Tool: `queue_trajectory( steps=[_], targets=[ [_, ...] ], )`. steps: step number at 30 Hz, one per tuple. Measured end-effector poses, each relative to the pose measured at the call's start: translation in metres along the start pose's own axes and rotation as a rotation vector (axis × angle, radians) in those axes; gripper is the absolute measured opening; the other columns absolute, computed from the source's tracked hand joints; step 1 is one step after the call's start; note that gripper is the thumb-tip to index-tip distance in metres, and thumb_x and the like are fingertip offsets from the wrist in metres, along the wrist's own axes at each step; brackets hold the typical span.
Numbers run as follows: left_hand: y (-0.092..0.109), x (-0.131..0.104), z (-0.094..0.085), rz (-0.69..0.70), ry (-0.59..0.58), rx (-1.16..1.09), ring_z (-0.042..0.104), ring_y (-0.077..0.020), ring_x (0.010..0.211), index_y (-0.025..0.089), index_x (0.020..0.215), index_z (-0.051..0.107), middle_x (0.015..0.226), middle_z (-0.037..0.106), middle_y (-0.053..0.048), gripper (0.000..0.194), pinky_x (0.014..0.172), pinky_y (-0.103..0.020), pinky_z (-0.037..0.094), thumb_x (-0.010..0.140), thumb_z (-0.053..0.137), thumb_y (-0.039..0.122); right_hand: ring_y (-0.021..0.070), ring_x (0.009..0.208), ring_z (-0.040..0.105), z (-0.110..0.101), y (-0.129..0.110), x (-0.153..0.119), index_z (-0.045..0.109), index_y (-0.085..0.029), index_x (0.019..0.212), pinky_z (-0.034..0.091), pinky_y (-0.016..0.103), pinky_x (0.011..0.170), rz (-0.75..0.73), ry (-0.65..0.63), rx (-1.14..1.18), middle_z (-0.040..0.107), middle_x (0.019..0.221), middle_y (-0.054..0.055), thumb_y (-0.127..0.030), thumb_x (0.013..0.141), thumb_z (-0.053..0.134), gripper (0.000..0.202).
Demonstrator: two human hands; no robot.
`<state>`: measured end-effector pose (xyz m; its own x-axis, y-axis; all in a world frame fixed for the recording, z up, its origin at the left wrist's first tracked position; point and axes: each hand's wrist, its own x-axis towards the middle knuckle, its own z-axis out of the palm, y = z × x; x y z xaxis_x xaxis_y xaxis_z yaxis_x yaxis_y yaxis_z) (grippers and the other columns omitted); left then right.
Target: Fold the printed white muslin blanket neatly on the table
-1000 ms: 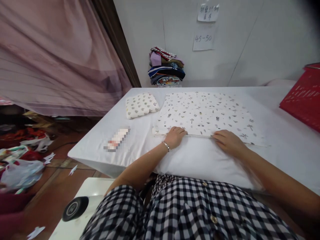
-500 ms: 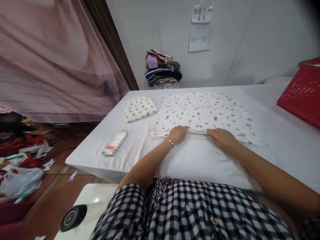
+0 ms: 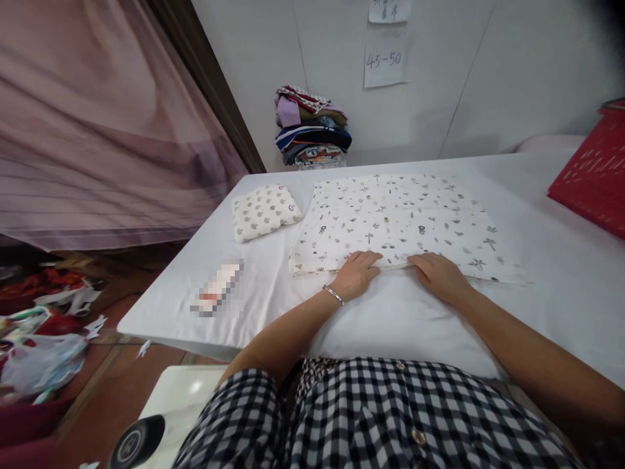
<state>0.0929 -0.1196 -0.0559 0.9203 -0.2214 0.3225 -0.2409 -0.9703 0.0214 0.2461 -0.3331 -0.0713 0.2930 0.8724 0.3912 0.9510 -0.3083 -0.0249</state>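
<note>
Head view, touching the near edge of the printed cloth (image 3: 390,225) with left hand (image 3: 355,275) and right hand (image 3: 441,276), fingers over the hem, can't tell if pinching or just resting! Got that cloth lying flat on the white table (image 3: 273,293), between a smaller folded cloth (image 3: 265,213) and a red box (image 3: 593,170).

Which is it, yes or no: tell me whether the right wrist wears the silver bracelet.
No, the silver bracelet circles the left wrist, while the right wrist is bare.
</note>
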Motion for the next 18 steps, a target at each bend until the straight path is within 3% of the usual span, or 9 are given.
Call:
queue_trajectory(
  steps=[6,10,13,18],
  targets=[
    [0.004,0.018,0.006,0.011,0.004,0.078,0.044,-0.0239,0.120,0.016,0.084,0.067,0.129,0.054,-0.007,0.029,0.098,-0.042,0.037,0.094,0.040,0.021,0.0213,0.091,0.058,-0.002,-0.002,0.001,0.060,-0.016,0.107,0.047,0.034,0.077,-0.004,0.023,0.001,0.066,0.099,0.008,-0.020,0.091,0.037,0.028],
    [0.005,0.024,0.010,0.029,-0.010,0.085,0.044,-0.0242,0.121,0.015,0.080,0.065,0.126,0.056,-0.008,0.031,0.097,-0.041,0.037,0.093,0.037,0.015,0.0213,0.091,0.058,-0.004,-0.003,0.002,0.060,-0.017,0.108,0.046,0.034,0.077,-0.012,0.017,0.015,0.066,0.100,0.008,-0.018,0.090,0.038,0.028],
    [0.008,0.025,0.009,0.041,0.002,0.023,0.046,-0.0225,0.119,0.015,0.079,0.063,0.122,0.058,-0.007,0.033,0.096,-0.039,0.038,0.092,0.033,0.010,0.0210,0.092,0.057,-0.005,-0.004,0.001,0.060,-0.017,0.108,0.046,0.034,0.078,-0.015,0.024,0.024,0.066,0.101,0.008,-0.017,0.089,0.039,0.027],
    [0.013,0.016,0.000,-0.054,0.089,-0.146,0.045,-0.0212,0.120,0.017,0.086,0.061,0.119,0.058,-0.008,0.021,0.097,-0.039,0.040,0.090,0.040,0.017,0.0215,0.102,0.055,-0.008,-0.010,-0.004,0.057,-0.016,0.115,0.043,0.036,0.086,-0.054,0.006,0.076,0.062,0.113,0.009,-0.024,0.090,0.043,0.030]
  ],
)
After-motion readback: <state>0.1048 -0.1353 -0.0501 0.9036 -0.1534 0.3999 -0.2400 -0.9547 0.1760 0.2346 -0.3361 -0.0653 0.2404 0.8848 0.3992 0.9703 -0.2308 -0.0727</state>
